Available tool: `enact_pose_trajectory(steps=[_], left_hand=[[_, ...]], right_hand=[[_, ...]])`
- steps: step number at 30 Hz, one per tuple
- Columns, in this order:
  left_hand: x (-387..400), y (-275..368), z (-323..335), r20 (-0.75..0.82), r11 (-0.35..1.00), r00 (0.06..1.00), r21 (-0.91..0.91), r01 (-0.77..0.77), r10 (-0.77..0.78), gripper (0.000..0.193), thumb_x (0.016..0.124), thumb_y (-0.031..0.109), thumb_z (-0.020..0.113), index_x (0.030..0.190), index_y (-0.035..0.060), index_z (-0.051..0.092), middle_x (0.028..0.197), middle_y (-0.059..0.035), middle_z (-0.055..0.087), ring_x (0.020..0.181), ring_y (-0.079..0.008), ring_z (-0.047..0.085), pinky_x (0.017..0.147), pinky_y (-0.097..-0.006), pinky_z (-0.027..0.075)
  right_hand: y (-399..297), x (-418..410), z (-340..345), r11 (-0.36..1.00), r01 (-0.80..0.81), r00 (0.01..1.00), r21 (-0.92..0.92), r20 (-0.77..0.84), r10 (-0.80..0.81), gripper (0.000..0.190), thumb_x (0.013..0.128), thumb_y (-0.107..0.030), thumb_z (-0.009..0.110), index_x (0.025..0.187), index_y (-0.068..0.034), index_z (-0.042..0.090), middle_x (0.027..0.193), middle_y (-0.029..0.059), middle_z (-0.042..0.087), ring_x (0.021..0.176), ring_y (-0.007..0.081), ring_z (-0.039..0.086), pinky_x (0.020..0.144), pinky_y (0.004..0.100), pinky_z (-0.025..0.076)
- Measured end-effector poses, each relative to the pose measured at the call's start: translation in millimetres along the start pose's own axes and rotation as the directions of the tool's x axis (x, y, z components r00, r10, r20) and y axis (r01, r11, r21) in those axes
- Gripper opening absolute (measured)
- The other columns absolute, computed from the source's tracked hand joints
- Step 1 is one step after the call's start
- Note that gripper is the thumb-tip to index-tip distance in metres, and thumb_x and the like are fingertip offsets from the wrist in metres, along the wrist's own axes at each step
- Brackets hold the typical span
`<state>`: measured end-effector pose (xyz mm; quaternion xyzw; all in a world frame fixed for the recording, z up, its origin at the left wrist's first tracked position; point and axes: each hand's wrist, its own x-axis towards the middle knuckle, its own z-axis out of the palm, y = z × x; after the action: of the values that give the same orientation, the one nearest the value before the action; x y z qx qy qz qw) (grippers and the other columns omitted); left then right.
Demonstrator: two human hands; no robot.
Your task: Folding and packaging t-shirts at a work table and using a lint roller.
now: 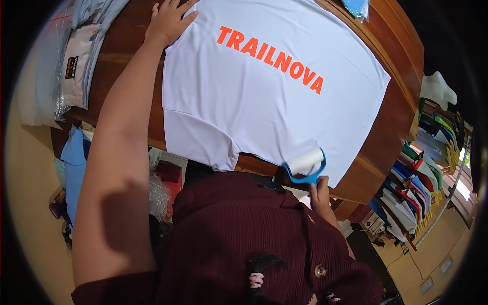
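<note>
A white shirt [274,114] with orange lettering lies spread over a brown wooden table [366,167]. My left hand [170,21] rests with its fingers apart at the shirt's upper left edge. In my right hand [320,194] is the blue handle of a lint roller [306,162], whose white roll is over the shirt's near edge, slightly blurred; whether it touches the cloth I cannot tell. One sleeve [200,133] lies partly folded at the shirt's near left corner.
Packed garments in clear plastic bags [78,65] lie on the table's left side. A blue item in plastic [357,8] is at the far edge. Shirts on yellow hangers [415,183] hang from a rail at the right, near a white mannequin form [438,90]. Crumpled clear plastic [158,194] sits below the table.
</note>
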<state>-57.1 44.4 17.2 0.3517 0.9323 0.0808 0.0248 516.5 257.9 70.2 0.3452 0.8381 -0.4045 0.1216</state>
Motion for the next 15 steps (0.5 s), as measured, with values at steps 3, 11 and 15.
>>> enact_pose_trajectory(steps=[3, 11, 15], left_hand=[[0, 1, -1, 0.018, 1.0, 1.0, 0.003, 0.016, -0.016, 0.051, 0.1, 0.034, 0.049, 0.15, 0.027, 0.042, 0.159, -0.0067, 0.031, 0.15, -0.0322, 0.02, 0.121, -0.0599, 0.013], [5, -9, 7, 0.032, 0.999, 0.999, 0.032, 0.016, -0.017, 0.05, 0.1, 0.029, 0.046, 0.15, 0.0276, 0.042, 0.16, -0.006, 0.03, 0.15, -0.0317, 0.02, 0.121, -0.0596, 0.014], [8, -7, 9, 0.003, 1.0, 1.0, 0.02, -0.015, 0.015, 0.049, 0.1, 0.03, 0.047, 0.149, 0.0276, 0.043, 0.159, -0.0061, 0.031, 0.15, -0.032, 0.02, 0.121, -0.0596, 0.015]], right_hand=[[-10, 10, -17, 0.991, -0.048, 0.989, -0.126, 0.135, 0.065, 0.024, 0.096, -0.019, 0.055, 0.104, 0.001, 0.045, 0.075, 0.0226, 0.055, 0.069, 0.0445, 0.058, 0.062, 0.0458, 0.045], [-220, 184, 86, 0.77, 0.636, 0.74, -0.058, 0.33, -0.586, 0.031, 0.096, -0.032, 0.051, 0.12, -0.012, 0.053, 0.091, 0.0199, 0.068, 0.084, 0.0419, 0.064, 0.072, 0.0528, 0.049], [-277, 210, 109, 0.761, 0.625, 0.744, -0.171, 0.425, -0.516, 0.032, 0.098, -0.039, 0.048, 0.113, -0.012, 0.055, 0.087, 0.0177, 0.068, 0.081, 0.0406, 0.065, 0.071, 0.0514, 0.049]])
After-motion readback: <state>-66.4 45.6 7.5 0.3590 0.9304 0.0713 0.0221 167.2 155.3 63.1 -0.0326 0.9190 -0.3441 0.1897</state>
